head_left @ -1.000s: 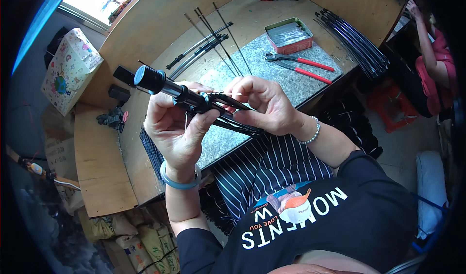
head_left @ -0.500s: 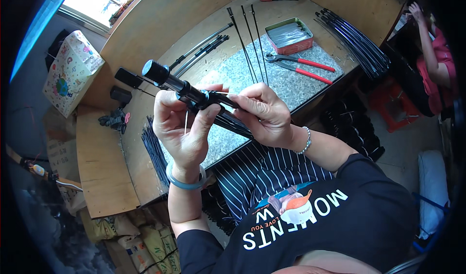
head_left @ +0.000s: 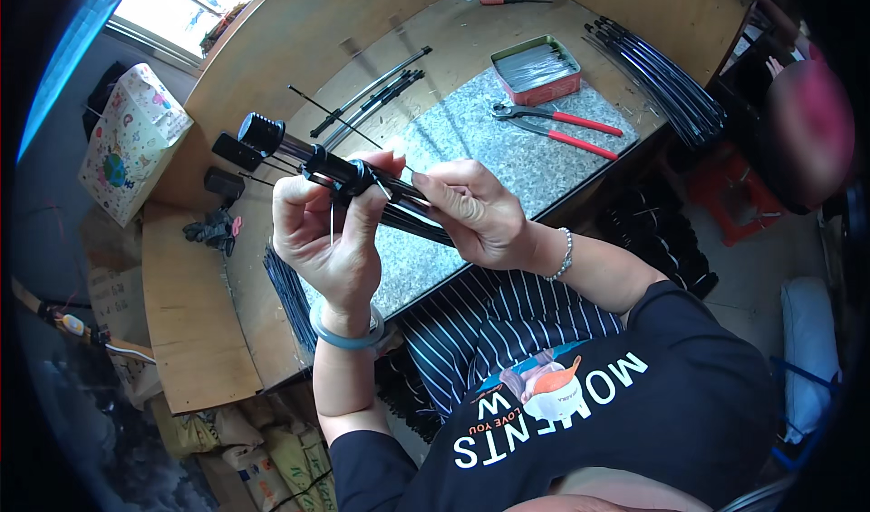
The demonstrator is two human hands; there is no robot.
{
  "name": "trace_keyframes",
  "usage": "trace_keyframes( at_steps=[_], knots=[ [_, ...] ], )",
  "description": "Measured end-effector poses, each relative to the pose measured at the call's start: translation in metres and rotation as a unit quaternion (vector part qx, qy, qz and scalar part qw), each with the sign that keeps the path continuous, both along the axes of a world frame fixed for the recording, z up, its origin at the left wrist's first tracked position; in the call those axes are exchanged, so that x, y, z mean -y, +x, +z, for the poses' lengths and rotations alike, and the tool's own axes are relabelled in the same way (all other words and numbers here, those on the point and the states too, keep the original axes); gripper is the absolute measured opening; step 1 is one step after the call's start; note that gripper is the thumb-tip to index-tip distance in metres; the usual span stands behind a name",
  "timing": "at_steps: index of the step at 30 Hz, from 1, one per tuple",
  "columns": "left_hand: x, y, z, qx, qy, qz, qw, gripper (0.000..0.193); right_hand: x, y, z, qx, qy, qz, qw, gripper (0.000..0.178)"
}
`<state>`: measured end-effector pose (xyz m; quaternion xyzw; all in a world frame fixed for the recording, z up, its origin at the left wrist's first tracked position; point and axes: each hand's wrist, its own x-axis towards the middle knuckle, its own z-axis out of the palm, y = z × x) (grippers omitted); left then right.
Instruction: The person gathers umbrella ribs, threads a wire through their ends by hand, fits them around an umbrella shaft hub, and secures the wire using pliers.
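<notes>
Above the near side of the grey stone slab (head_left: pixel 435 267), both hands hold a black assembly (head_left: pixel 333 169) of thin rods around a shaft, resembling an umbrella frame. It has a ridged round cap and points to the upper left. My left hand (head_left: pixel 328 245) is closed round its collar, thumb and fingers pinching. A pale thin wire (head_left: pixel 333 226) hangs at the left palm; another short pale end shows beside the thumb. My right hand (head_left: pixel 476 217) grips the rods just right of the collar, its fingertips near that end. What those fingertips pinch is hidden.
Red-handled pincers (head_left: pixel 562 130) lie on the slab. A red tin (head_left: pixel 544 89) of thin pale wires stands behind them. Bundled black rods (head_left: pixel 662 82) lie at right; more rods (head_left: pixel 367 104) lie at the back. A person in pink (head_left: pixel 811 136) is at far right.
The assembly has shifted left and turned with both hands. Its long thin rods, which pointed up past the slab, have swung left; some are smeared. The person at right has leaned over.
</notes>
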<state>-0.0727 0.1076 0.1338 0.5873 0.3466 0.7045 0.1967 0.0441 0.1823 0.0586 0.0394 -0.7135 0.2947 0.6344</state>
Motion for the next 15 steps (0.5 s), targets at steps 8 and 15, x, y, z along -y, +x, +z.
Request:
trace_keyframes(
  at_steps=[8,15],
  knots=[
    [-0.006,0.006,0.000,0.011,0.015,0.035,0.999,0.029,-0.003,0.001,0.000,0.015,0.001,0.003,1.000,0.040],
    [-0.010,0.015,0.001,-0.027,0.021,0.154,0.987,0.028,0.006,-0.003,0.001,0.045,0.019,-0.078,0.996,0.046]
  ],
)
